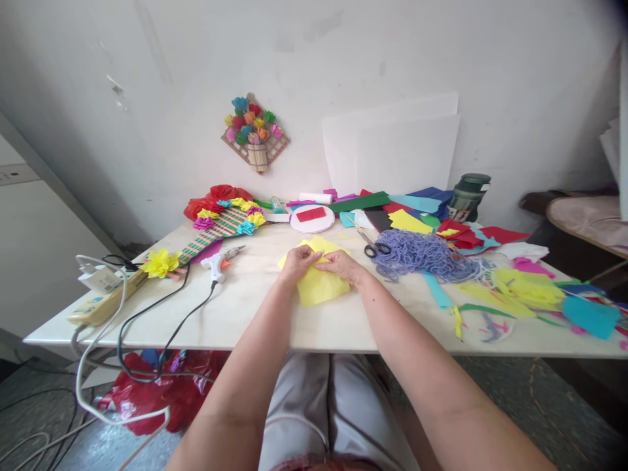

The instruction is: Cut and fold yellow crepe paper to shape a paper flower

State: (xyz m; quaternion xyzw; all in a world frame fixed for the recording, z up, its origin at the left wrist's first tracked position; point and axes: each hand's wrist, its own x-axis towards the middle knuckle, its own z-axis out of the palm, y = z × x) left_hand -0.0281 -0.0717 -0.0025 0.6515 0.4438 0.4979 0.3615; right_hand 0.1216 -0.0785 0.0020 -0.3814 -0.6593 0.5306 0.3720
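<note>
A thin sheet of yellow crepe paper [321, 290] is held just over the table, between both hands. My left hand [298, 263] pinches it near its upper middle. Close beside it, my right hand [342, 267] grips the same sheet, thumbs almost meeting. The paper's lower part hangs towards me, and more of it shows beyond the fingers. Behind the hands lies a white oval disc [300, 224] with a red rectangle [311, 214] on it. To the right are black-handled scissors [377, 250], by a heap of purple yarn [417, 254].
At the left lie a glue gun [216, 263], a power strip [105, 302] with cords and a striped, flower-trimmed craft piece [220, 229]. Coloured paper scraps [532, 291] cover the right side. A dark green bottle [470, 197] stands at the back. The table's front edge [324, 350] is near my lap.
</note>
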